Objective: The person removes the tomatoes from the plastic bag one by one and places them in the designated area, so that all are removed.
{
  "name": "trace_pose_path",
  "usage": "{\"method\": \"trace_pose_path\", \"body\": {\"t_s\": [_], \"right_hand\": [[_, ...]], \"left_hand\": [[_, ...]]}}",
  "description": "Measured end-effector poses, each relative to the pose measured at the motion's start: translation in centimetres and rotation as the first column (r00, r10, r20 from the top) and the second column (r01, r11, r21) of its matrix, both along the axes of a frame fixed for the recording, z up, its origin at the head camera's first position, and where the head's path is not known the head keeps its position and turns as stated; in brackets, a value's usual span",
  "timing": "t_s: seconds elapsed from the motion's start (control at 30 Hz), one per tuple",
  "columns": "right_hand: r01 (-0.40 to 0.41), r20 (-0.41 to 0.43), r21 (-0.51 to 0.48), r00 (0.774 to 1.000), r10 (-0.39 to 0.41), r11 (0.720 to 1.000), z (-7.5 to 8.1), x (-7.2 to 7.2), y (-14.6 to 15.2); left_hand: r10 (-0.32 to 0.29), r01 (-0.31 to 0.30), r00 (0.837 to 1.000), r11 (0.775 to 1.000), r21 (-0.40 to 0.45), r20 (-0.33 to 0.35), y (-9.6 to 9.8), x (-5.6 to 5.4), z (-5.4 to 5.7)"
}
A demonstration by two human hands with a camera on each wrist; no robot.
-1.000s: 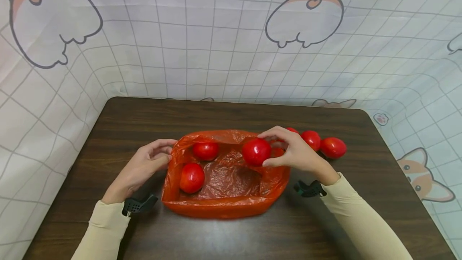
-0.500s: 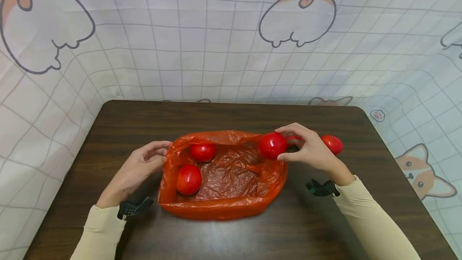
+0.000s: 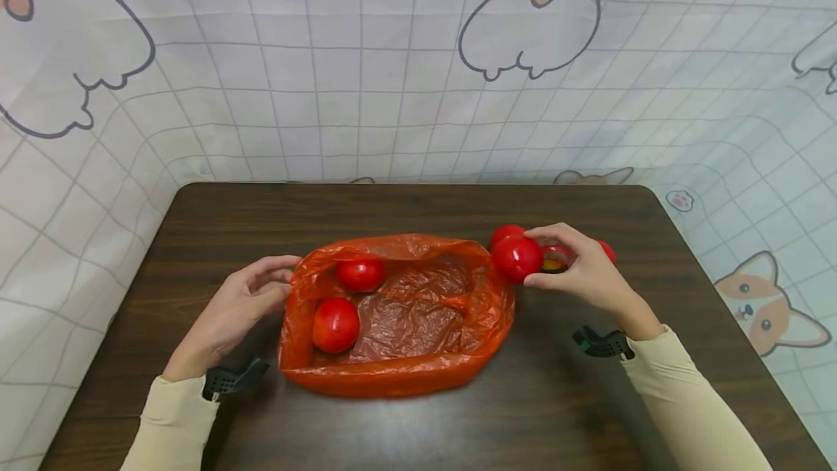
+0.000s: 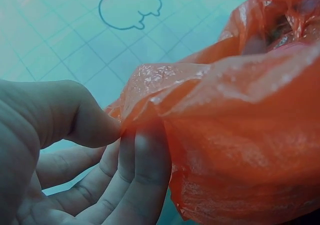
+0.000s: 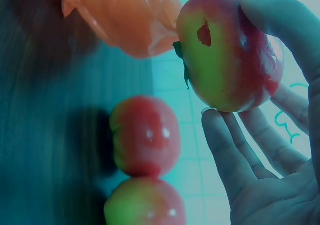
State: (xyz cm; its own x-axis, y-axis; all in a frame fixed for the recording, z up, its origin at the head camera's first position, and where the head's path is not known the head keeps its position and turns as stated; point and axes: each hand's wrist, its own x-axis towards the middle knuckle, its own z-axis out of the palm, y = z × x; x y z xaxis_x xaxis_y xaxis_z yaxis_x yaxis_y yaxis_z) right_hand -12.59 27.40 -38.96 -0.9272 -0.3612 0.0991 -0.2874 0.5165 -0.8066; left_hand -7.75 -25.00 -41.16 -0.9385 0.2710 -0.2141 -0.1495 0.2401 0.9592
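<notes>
My left hand (image 3: pixel 238 315) pinches the left rim of an open orange plastic bag (image 3: pixel 399 380), the thin film held between thumb and fingers in the left wrist view. Two red tomatoes lie inside: one tomato (image 3: pixel 361 275) toward the back, another tomato (image 3: pixel 336 325) nearer the front left. Just past the bag's right rim, my right hand (image 3: pixel 591 271) holds a tomato (image 3: pixel 516 260) between thumb and fingertips. The right wrist view shows that tomato (image 5: pixel 225 55) raised, with a green side, a small brown-red patch and green leafy bits.
Several more tomatoes sit on the table right of the bag, one tomato (image 3: pixel 505 232) behind the held one, another tomato (image 3: pixel 608 250) partly hidden by my right hand. The dark wooden table (image 3: pixel 392 435) ends against a grid-patterned cloth (image 3: pixel 366 93).
My right hand has carried the tomato from above the bag's opening to the right, beyond its rim. My left hand keeps its hold on the bag. The head view has shifted slightly.
</notes>
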Motion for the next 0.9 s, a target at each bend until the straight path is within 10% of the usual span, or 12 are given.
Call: {"method": "trace_pose_path", "body": {"t_s": [0.9], "right_hand": [[0.111, 0.007, 0.023, 0.994, -0.111, 0.994, -4.0, 2.0, 3.2]], "left_hand": [[0.011, -0.01, 1.0, 0.999, -0.05, 0.017, -0.4, -0.2, -0.4]]}}
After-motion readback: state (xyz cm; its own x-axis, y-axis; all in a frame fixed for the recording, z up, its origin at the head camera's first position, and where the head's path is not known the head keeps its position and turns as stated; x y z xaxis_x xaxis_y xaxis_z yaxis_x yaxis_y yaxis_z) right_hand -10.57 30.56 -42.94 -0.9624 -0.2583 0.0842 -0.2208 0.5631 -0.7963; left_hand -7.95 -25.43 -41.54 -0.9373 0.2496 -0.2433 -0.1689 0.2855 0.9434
